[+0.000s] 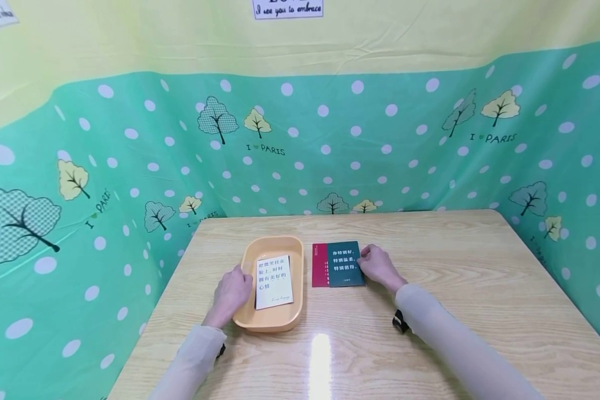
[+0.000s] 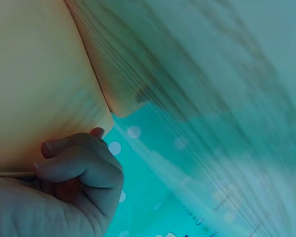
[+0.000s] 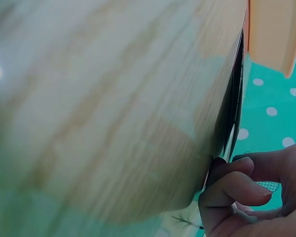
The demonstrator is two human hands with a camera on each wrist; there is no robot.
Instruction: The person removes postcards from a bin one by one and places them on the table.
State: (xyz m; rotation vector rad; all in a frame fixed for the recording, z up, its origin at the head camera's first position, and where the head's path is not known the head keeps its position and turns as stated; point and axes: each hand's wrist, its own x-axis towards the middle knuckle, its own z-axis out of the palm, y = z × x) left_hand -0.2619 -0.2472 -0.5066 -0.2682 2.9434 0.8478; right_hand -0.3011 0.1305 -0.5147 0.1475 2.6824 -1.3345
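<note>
A peach plastic tray [image 1: 275, 322] stands on the table left of centre, and my left hand [image 1: 234, 289] grips its left wall. Close up, in the left wrist view, the curled fingers [image 2: 84, 168] bear on the tray's outer side [image 2: 44, 79]. Inside the tray lies a white card [image 1: 275, 297] with printed Chinese text, over a dark edge. Right of the tray a dark green card [image 1: 345, 275] partly covers a red card [image 1: 319, 261]. My right hand [image 1: 380, 266] pinches the green card's right edge, which is lifted slightly off the wood in the right wrist view.
The wood-grain table [image 1: 455, 261] extends to the right and in front of both arms. A green and yellow patterned cloth [image 1: 300, 166] hangs behind the table and along both sides. A bright light reflection lies on the table's near middle.
</note>
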